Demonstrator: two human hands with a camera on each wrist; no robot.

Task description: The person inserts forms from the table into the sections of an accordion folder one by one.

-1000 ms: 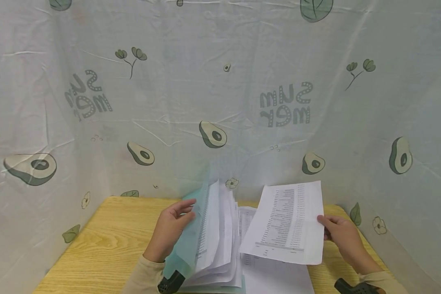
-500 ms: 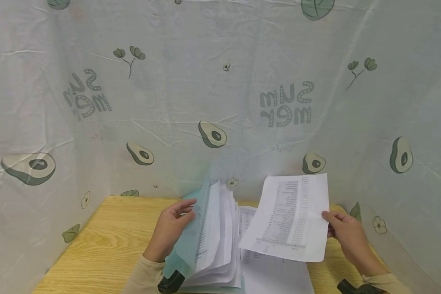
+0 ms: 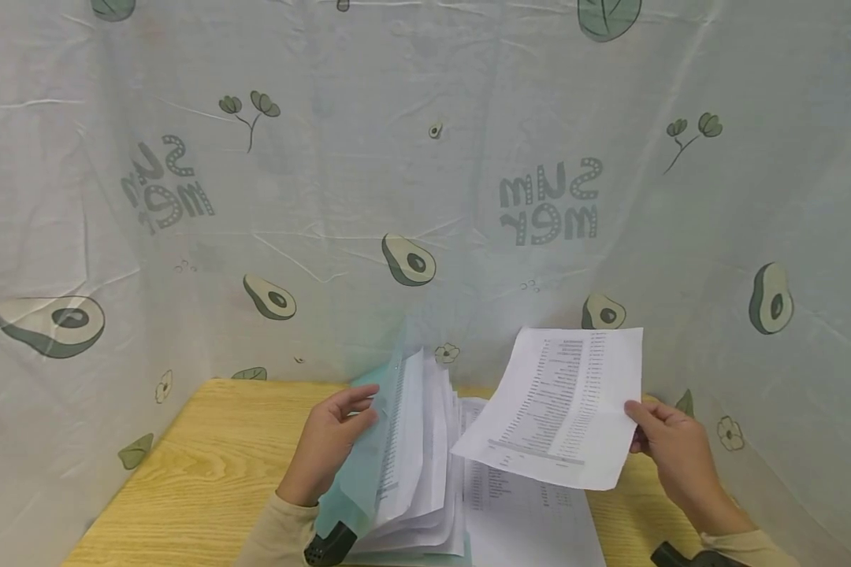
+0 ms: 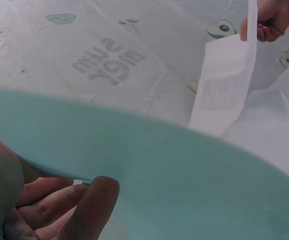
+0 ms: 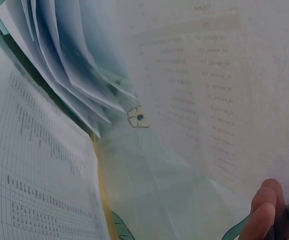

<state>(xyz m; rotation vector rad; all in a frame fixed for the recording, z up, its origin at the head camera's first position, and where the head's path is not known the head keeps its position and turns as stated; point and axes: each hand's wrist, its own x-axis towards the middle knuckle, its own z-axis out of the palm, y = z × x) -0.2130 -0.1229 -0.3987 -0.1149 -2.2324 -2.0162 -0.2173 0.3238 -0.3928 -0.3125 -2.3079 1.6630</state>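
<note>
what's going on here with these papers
A person's right hand holds a white printed paper sheet by its edge, raised over another white printed sheet lying flat. The left hand holds up the teal plastic folder cover. A bundle of white paper sheets stands beside it. This happens at a yellow wood-grain table.

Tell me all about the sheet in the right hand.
The sheet looks like thin white paper, printed with columns of small, unreadable text and a grey band near its lower end. Tilted and gently bowed, it is held up partly over a printed page, its right edge pinched by the right hand.
</note>
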